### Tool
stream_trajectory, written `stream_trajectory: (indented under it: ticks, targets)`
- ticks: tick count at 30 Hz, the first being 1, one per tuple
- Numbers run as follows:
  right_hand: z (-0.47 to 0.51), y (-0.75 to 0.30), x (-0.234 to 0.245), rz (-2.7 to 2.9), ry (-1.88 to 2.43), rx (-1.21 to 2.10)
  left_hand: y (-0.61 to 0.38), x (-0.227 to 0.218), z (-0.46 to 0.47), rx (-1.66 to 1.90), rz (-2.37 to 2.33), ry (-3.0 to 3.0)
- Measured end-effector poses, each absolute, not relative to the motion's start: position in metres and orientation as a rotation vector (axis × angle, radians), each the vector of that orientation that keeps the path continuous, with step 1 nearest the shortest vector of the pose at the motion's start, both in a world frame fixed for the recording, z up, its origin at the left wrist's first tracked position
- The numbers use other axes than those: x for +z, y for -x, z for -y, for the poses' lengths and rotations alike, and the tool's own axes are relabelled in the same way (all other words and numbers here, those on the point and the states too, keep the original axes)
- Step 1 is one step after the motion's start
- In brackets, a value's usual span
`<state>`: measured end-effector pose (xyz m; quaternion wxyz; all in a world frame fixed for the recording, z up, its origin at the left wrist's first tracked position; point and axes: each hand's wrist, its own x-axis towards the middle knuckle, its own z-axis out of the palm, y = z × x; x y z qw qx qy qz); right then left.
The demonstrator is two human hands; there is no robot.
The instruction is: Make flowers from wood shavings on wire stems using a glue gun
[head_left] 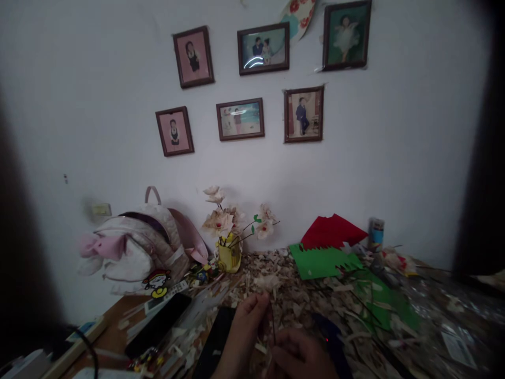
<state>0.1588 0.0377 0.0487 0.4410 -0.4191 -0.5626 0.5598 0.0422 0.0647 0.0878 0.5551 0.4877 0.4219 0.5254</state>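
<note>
Between the two hands, a thin dark wire stem (272,326) stands nearly upright, its top pinched by the left hand (244,326) just under a pale paper petal (266,283), while the right hand (300,355), its grip unclear, curls nearer the lower end.

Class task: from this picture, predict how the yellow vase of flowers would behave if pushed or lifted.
The yellow vase probably tips easily, since its flowers spread wide above a narrow base. It looks light, though its material is unclear. Resting among loose pale scraps, it might also rock or slide.
</note>
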Motion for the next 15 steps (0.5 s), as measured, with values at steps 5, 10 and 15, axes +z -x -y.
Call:
stream_trajectory:
  ticks: [5, 10, 15]
  targets:
    - [-0.039, -0.162, 0.04, 1.453, 1.124, 1.32, -0.05, 0.079, -0.062, 1.183, -0.986, -1.039]
    - [-0.026, -0.189, 0.064, 1.778, 1.26, 1.222, -0.036, 0.072, -0.049, 1.188, -0.999, -0.881]
    - [-0.04, -0.228, 0.115, 2.128, 1.686, 0.345, -0.014, 0.036, -0.042, 1.162, -1.046, -0.872]
